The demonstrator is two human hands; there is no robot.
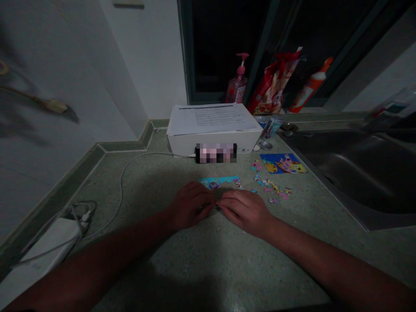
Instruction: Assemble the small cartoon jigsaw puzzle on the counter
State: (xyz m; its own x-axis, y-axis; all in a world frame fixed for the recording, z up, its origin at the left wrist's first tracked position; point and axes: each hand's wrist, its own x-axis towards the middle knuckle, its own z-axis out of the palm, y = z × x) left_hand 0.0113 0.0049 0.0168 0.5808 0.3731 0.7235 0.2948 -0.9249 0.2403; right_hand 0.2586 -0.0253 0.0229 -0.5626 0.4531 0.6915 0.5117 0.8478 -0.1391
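Observation:
My left hand [192, 206] and my right hand [246, 212] meet just above the counter, fingertips pinched together and nearly touching. Something small and pale shows between them, too dark and covered to make out. Right behind the hands lies a partly joined jigsaw puzzle [219, 179], with a light blue strip along its far side; its near part is hidden by my fingers. Loose jigsaw pieces [273, 186] are scattered to the right of my right hand. Beyond them lies a colourful cartoon picture sheet [283, 164].
A phone [216, 153] leans on a white box [182, 141] topped with a printed sheet [211, 118]. Its cable [121, 186] runs left to a white power strip [48, 247]. A can [273, 126] stands near the sink [351, 173]; a pump bottle [237, 86] is behind.

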